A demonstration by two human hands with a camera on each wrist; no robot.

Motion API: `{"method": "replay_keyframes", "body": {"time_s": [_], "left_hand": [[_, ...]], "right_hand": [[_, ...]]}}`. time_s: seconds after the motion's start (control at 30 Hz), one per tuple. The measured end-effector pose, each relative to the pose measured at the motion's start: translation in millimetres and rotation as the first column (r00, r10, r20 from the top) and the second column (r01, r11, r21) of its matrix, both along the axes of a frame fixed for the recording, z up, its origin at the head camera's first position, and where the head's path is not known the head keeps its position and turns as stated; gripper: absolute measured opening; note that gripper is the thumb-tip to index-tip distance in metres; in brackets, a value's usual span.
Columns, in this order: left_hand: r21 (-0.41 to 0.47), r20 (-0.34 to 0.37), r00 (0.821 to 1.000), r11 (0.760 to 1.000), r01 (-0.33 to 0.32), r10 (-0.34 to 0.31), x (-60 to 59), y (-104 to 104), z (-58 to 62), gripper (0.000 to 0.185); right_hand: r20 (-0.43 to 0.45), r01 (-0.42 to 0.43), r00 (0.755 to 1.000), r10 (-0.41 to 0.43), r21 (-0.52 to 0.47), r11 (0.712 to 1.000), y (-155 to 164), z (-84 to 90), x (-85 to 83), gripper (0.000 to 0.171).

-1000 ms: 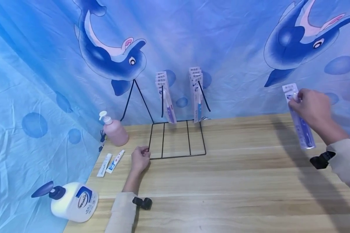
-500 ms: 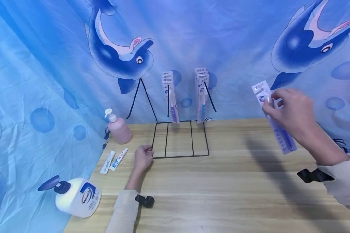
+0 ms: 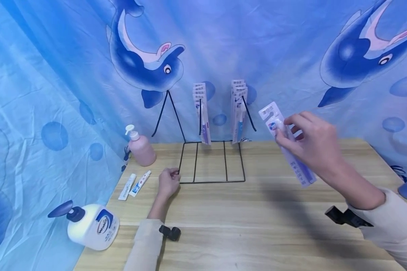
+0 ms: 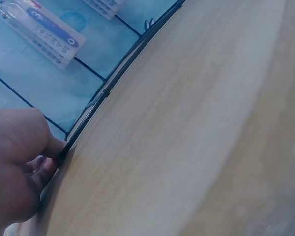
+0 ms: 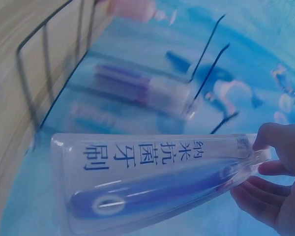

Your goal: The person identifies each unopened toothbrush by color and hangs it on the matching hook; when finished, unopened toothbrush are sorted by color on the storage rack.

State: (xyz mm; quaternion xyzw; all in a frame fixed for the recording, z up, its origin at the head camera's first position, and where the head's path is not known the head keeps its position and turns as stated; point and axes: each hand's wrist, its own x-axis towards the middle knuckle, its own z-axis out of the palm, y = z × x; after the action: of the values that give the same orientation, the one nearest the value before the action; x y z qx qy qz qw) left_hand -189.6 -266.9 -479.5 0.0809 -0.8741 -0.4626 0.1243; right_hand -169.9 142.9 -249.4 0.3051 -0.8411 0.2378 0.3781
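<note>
A purple toothbrush in a clear blister pack (image 3: 296, 162) hangs tilted in the air, pinched near its upper end by my right hand (image 3: 313, 141). The right wrist view shows the toothbrush pack (image 5: 152, 182) close up, with thumb and fingers at its narrow end. My left hand (image 3: 169, 182) pinches the front left corner of a black wire rack (image 3: 211, 182), also seen in the left wrist view, where the thumb and fingers meet at the wire frame (image 4: 104, 93). Packed toothbrushes hang on two of the rack's prongs, a purple row (image 3: 203, 124) and a blue row (image 3: 238, 120).
Left of the rack stand a pink pump bottle (image 3: 142, 150) and, nearer, a white pump bottle (image 3: 93, 227) leaning to the left. Two small tubes, one white (image 3: 127, 187) and one white and blue (image 3: 140, 183), lie between them. A blue dolphin curtain (image 3: 278, 45) hangs behind the wooden table (image 3: 244, 226).
My right hand has carried the toothbrush pack leftward, from the far right closer to the rack. The left hand keeps its hold on the rack's corner. The head view has shifted slightly.
</note>
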Motion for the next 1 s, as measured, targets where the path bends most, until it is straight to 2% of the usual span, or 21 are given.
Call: {"method": "replay_keyframes", "body": {"time_s": [0.23, 0.37, 0.57, 0.77, 1.0], "left_hand": [[-0.003, 0.012, 1.0, 1.0, -0.007, 0.007, -2.2, -2, -2.7, 0.033], [0.008, 0.013, 1.0, 1.0, -0.009, 0.009, -1.1, -2, -1.5, 0.033], [-0.011, 0.0, 1.0, 1.0, -0.005, 0.005, -0.4, -1, -0.5, 0.032], [-0.031, -0.013, 1.0, 0.999, -0.012, 0.012, -0.8, -1, -0.4, 0.031], [-0.016, -0.008, 1.0, 1.0, -0.016, 0.016, -0.5, -1, 0.1, 0.032]], "right_hand": [[-0.03, -0.175, 0.984, 0.173, -0.068, 0.982, -47, -7.4, 18.2, 0.017], [-0.011, -0.23, 0.973, 0.23, -0.092, 0.969, -72, -11.5, 21.3, 0.015], [0.009, -0.263, 0.964, 0.265, -0.105, 0.959, -99, -19.6, 15.1, 0.015], [-0.008, -0.308, 0.951, 0.308, -0.082, 0.948, -125, -35.2, 3.2, 0.016], [0.023, -0.245, 0.969, 0.246, -0.049, 0.968, -143, -48.0, -15.3, 0.017]]}}
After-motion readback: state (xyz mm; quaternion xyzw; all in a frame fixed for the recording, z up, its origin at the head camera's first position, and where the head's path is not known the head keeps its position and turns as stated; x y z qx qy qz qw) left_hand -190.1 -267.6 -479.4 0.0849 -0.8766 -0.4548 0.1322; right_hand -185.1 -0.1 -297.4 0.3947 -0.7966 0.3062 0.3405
